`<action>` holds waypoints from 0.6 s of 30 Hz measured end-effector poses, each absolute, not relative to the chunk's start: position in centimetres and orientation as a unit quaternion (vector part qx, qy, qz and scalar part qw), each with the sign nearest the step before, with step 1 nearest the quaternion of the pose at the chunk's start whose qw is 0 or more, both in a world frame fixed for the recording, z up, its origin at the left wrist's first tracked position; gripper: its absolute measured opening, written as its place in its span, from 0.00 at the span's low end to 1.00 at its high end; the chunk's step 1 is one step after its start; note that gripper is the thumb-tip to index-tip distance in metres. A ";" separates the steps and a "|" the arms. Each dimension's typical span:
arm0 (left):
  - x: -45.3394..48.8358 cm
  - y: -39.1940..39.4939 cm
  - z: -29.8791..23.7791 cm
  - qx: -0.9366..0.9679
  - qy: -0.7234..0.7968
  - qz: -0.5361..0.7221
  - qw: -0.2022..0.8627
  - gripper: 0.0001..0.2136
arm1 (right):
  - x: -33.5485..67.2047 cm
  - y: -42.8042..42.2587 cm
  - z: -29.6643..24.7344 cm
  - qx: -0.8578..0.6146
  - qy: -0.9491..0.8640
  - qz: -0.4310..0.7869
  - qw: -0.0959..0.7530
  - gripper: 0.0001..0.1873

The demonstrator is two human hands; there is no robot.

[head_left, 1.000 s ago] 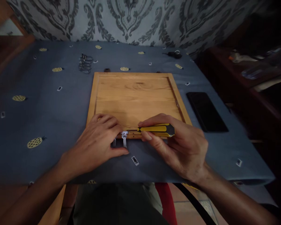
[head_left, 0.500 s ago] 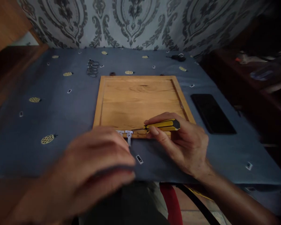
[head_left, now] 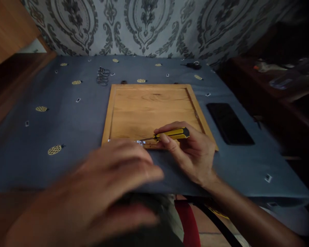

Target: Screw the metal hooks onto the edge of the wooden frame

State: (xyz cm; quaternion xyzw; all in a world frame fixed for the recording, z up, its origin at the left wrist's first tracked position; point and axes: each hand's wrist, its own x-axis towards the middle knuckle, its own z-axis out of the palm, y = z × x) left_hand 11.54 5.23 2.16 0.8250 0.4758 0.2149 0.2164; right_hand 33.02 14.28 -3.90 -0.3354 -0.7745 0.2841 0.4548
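Note:
My right hand (head_left: 192, 154) grips a yellow and black screwdriver (head_left: 173, 134) between thumb and fingers, its shaft pointing left. The tip is at a small silver metal hinge (head_left: 140, 142) on the near edge of a framed wooden panel (head_left: 151, 109); whether it touches cannot be told. Closer to the camera, my left hand (head_left: 92, 185) is blurred by motion, thumb and fingers apart, with nothing seen between them. It covers the panel's near left edge and part of the hinge.
A black phone (head_left: 229, 123) lies right of the panel on the blue patterned tablecloth (head_left: 74, 130). Several thin dark metal pieces (head_left: 102, 76) are at the back left, and a dark item with a ring (head_left: 194, 65) at the back right. A patterned curtain (head_left: 144, 27) hangs behind.
My left hand has moved right and its thumb has parted further from the fingers, covering more of the hinge. My right hand with the screwdriver has shifted slightly left in view.

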 end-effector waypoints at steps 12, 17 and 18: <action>12.1 10.3 -2.2 0.842 0.523 0.104 0.080 0.21 | 33.5 14.1 -4.6 -0.348 -0.750 0.293 0.480 0.04; 12.1 10.5 -2.5 0.841 0.525 0.096 0.084 0.20 | 33.7 14.1 -4.5 -0.344 -0.752 0.289 0.482 0.04; 12.1 10.5 -2.6 0.841 0.526 0.098 0.083 0.20 | 33.7 14.0 -4.4 -0.347 -0.752 0.289 0.481 0.04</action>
